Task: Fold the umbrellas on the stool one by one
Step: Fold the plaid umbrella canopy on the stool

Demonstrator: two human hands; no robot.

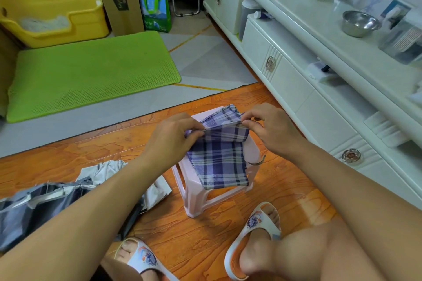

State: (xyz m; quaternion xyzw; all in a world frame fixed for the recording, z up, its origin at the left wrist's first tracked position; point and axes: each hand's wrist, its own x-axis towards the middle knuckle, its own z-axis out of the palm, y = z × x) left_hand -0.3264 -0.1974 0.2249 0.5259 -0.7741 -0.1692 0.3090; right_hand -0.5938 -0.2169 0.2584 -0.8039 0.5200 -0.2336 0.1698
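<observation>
Both grips pinch one fold of the plaid umbrella (pixel 219 157): left hand (pixel 173 137) holds the pleat's left end, right hand (pixel 271 130) its right end, fingers curled on cloth. Hands sit level, equally near the work; pleated edge runs left-right between them. Umbrella's long axis runs away from the person, near end draping over the near edge of the pink stool (pixel 194 198), far end at the far edge. Stool top mostly covered; little bare rim shows. Judgement: next pleat goes down along that axis. Near left, on the wood floor, a grey umbrella (pixel 45 198) lies loose, off the stool. Room open to the left; white cabinet (pixel 296 89) crowds the right. Farther off, green mat (pixel 91 70).
</observation>
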